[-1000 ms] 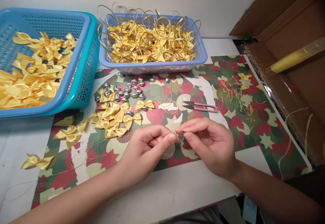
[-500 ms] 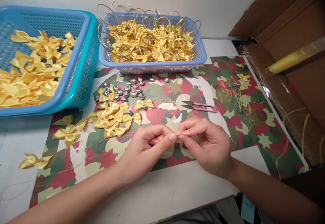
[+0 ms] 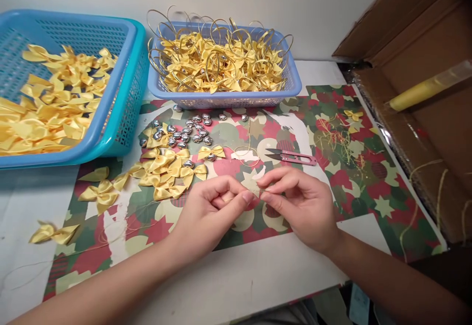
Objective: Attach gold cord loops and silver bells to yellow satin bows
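Observation:
My left hand (image 3: 214,212) and my right hand (image 3: 298,207) meet fingertip to fingertip over the patterned paper mat (image 3: 368,182). Both are pinched shut on a thin gold thread (image 3: 228,199) that shows between the left fingers. Loose yellow satin bows (image 3: 165,167) lie just beyond my left hand. Silver heart beads (image 3: 184,133) are scattered behind the bows. Pink thread snips (image 3: 291,157) lie flat on the mat a little past my right hand.
A large blue basket (image 3: 125,94) of plain yellow bows stands at the back left. A smaller blue basket (image 3: 224,100) holds bows with gold loops. An open cardboard box (image 3: 424,69) with a yellow roll (image 3: 420,91) fills the right side. Two stray bows (image 3: 51,234) lie at the left.
My hands have stayed pinched together and shifted only slightly; the fingers have worked the thread a little. The view has drifted slightly.

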A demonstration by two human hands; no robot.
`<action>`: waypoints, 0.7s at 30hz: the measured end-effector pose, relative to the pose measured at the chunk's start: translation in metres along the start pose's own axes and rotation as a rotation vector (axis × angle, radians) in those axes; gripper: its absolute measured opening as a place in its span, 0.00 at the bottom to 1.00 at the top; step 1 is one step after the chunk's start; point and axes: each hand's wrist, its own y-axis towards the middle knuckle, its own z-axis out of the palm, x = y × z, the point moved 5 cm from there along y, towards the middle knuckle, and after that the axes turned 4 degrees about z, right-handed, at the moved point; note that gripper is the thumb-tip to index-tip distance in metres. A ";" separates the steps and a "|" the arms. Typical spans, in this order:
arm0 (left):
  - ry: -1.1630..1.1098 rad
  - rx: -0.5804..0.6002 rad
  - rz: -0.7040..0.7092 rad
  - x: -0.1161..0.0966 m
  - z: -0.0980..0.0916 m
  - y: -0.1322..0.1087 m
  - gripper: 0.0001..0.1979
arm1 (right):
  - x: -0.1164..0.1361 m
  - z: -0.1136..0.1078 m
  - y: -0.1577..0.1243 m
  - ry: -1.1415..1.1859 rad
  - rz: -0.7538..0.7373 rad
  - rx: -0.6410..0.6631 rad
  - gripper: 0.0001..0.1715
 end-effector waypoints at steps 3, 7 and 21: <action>0.007 -0.036 0.008 0.000 -0.002 0.000 0.14 | -0.002 0.000 0.001 0.046 0.067 0.001 0.11; 0.010 -0.056 0.005 0.001 -0.001 -0.001 0.14 | -0.003 0.001 0.000 0.106 0.108 -0.007 0.11; 0.072 -0.079 0.009 -0.002 0.002 -0.002 0.13 | -0.003 0.002 -0.002 0.118 0.129 -0.082 0.12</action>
